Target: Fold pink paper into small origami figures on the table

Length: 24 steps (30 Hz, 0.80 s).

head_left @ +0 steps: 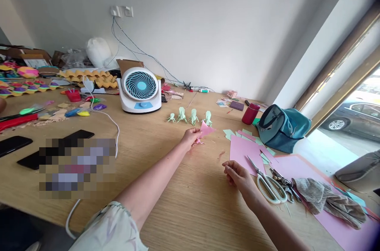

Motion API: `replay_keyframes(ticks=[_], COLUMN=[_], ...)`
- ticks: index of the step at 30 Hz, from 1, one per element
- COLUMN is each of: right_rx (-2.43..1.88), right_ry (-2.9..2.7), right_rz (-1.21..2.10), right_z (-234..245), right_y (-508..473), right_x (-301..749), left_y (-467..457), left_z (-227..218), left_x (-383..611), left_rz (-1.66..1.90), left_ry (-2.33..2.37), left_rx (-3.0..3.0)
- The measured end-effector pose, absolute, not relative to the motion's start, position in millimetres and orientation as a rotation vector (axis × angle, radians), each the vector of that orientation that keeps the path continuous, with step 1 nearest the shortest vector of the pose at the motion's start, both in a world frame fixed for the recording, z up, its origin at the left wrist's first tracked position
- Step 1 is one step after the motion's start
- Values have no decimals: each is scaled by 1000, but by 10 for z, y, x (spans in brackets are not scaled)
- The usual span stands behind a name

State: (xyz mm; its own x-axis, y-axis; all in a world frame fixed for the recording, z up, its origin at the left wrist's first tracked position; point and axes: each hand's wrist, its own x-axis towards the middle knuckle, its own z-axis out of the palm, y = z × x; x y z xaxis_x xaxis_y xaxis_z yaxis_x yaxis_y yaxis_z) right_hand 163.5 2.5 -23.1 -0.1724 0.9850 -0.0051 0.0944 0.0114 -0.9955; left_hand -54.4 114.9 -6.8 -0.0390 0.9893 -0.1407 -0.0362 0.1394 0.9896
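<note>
In the head view, I see the person's left hand (190, 138) reaching out over the desk (184, 203), thumb and fingers pinched on a small pink paper piece (205, 129). That piece is up off the wood, just in front of a row of four pale green paper figures (181, 114), with some crumpled pink showing below the fingers; whether it is joined to the piece, I can't make out from here.

The right hand (237, 177) hangs low over the desk beside the white-handled scissors (264, 177), fingers loosely curled. I see nothing in it, but I can't tell whether the fingertips meet.

As for progress, the four green figures stand upright on their own, one smaller than the others, and I'd take them as done. The pink piece looks shaped but is in the hand rather than standing, so I'd judge it incomplete or at least unplaced. Much paper is left: a flat pink sheet (242, 150) near the right hand, and scattered green paper pieces (228, 134) around its far edge. The scissors lie partly open, their tips over the pink sheet, held by nobody.
</note>
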Motion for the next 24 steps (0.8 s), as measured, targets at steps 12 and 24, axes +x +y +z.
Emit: replay_keyframes(ticks=[12, 24], right_rx=[-1191, -1204], right_ry=[-1465, -1542], right_rz=[1173, 1214], right_z=[-206, -365], right_y=[419, 397], right_x=[1635, 1609], left_y=[640, 487], left_z=[-298, -257], left_x=[-386, -381], left_rz=[952, 940], left_ry=[993, 1026], left_rx=[1439, 1628])
